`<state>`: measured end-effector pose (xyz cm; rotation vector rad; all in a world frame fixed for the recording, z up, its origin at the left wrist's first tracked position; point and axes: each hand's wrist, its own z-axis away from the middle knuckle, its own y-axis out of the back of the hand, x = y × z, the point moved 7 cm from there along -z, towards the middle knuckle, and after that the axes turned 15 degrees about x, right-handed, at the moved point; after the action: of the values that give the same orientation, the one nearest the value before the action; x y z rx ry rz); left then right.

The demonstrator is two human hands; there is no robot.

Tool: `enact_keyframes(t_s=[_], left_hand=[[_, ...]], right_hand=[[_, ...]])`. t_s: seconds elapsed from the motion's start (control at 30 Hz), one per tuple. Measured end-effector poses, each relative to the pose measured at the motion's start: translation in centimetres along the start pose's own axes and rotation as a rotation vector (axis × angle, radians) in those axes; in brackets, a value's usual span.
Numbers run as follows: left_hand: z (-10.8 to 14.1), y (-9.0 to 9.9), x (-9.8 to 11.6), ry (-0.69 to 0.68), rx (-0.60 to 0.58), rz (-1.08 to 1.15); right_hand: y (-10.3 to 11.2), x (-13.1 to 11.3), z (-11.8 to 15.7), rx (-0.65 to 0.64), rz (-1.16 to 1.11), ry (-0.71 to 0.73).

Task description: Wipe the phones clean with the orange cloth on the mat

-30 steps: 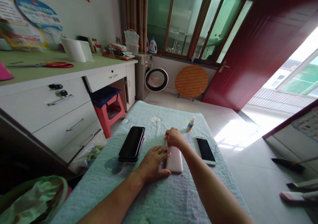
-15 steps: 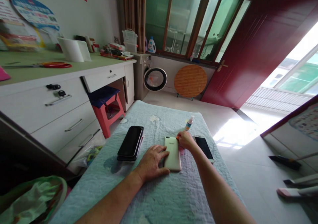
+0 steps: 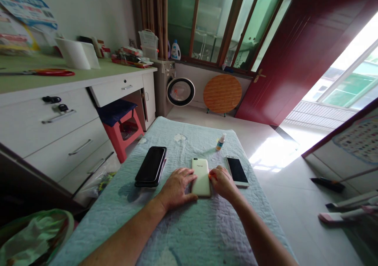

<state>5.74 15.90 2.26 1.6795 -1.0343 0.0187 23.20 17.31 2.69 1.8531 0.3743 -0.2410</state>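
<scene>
A pale gold phone (image 3: 201,177) lies back side up on the quilted cloth, its camera at the top left corner. My left hand (image 3: 178,185) holds it along its left edge, with the fingers on the side and the thumb by the lower corner. My right hand (image 3: 221,180) pinches a small orange pick (image 3: 210,176) against the phone's right edge; most of the pick is hidden by the fingers. Right of that hand lies a white phone (image 3: 238,171) with a dark screen. Black phones in a stack (image 3: 151,166) lie left of my left hand.
A small spray bottle (image 3: 220,142) stands upright beyond my right hand on the cloth-covered table (image 3: 183,222). Left are a white desk (image 3: 118,85) with scissors (image 3: 53,72) on top, a red stool (image 3: 119,130) and a waste bin (image 3: 69,222).
My right hand has slid with the orange pick from the phone's top right corner down along its right edge. My left hand stays at the left edge. The whole view has shifted slightly.
</scene>
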Motion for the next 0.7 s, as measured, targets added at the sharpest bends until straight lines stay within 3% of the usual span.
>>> enact_keyframes(t_s=[0.37,0.53,0.7], left_hand=[[0.0,0.1,0.1,0.009,0.012,-0.043],[0.0,0.0,0.1,0.01,0.015,-0.039],[-0.1,-0.2,0.0,0.015,-0.005,-0.026]], right_hand=[[2.1,-1.5,5.3,-0.071,-0.112,-0.017],[3.1,-2.7,6.0,-0.202,-0.233,-0.001],[3.4,-3.7,4.4,-0.053,-0.274,0.066]])
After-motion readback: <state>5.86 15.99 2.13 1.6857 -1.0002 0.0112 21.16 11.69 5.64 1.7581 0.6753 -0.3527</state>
